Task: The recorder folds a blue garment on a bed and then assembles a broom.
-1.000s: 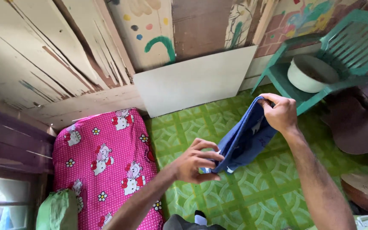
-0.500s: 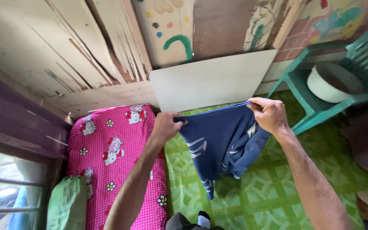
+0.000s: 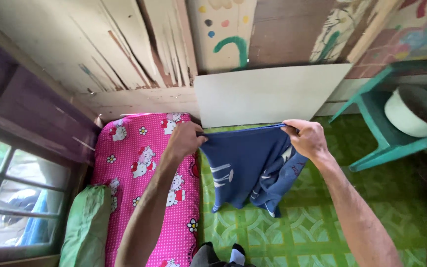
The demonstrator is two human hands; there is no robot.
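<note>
Since the earlier frames: both hands have drawn apart and risen, and the blue cloth [image 3: 245,165], half a second ago sagging to a long point, now hangs shorter and flatter between them; one second ago it was a folded bundle held low.

Item 1, dark shoe with white sock [image 3: 233,254]: bottom edge, on the floor.

Item 2, left hand [image 3: 185,140]: fingers curled shut, pinching the cloth's upper left corner; knuckles face the camera, fingertips hidden behind the fabric.

Item 3, right hand [image 3: 308,139]: thumb and fingers closed on the upper right corner, pinch grip, palm turned inward.

Item 4, blue cloth: stretched taut along its top edge between the two hands, hanging free above the floor, white markings on its face, right side bunched in folds.

Item 5, green patterned floor [image 3: 322,212]: beneath the cloth.

Item 6, pink mattress [image 3: 144,173] with cartoon print: left of the cloth, green pillow [image 3: 86,227] at its near end.

Item 7, window [image 3: 11,193]: far left.

Item 8, teal chair [image 3: 386,133]: right, bearing a white bowl [image 3: 416,111].

Item 9, pale board [image 3: 268,94]: leaning on the painted plank wall [image 3: 124,44], behind the cloth
</note>
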